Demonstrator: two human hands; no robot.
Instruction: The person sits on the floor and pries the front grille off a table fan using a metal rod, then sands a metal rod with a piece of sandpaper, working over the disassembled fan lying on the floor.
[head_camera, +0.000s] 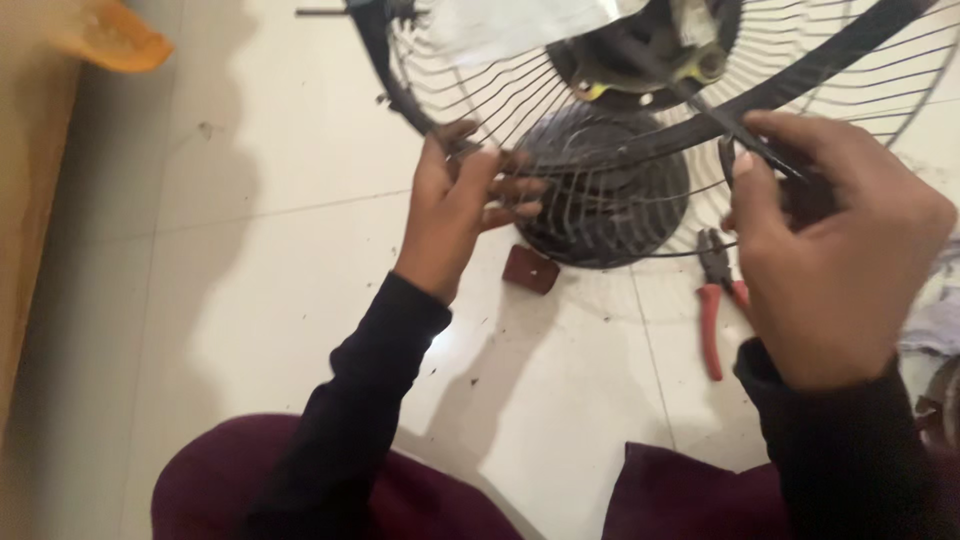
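A round wire fan guard (560, 90) with a dark rim stands in front of me, the fan motor (650, 50) behind it and a round dark base (610, 200) below. My left hand (455, 205) grips the wires at the guard's lower left rim. My right hand (830, 250) is closed around the handle of a long thin tool, likely a screwdriver (690, 95), whose shaft runs up-left toward the motor. Both arms wear black sleeves.
Red-handled pliers (712, 300) lie on the white tiled floor (250, 260) under the guard. A small brown block (530, 268) sits beside the base. A wooden panel (25, 200) runs along the left edge. My maroon-clad knees (230, 480) fill the bottom.
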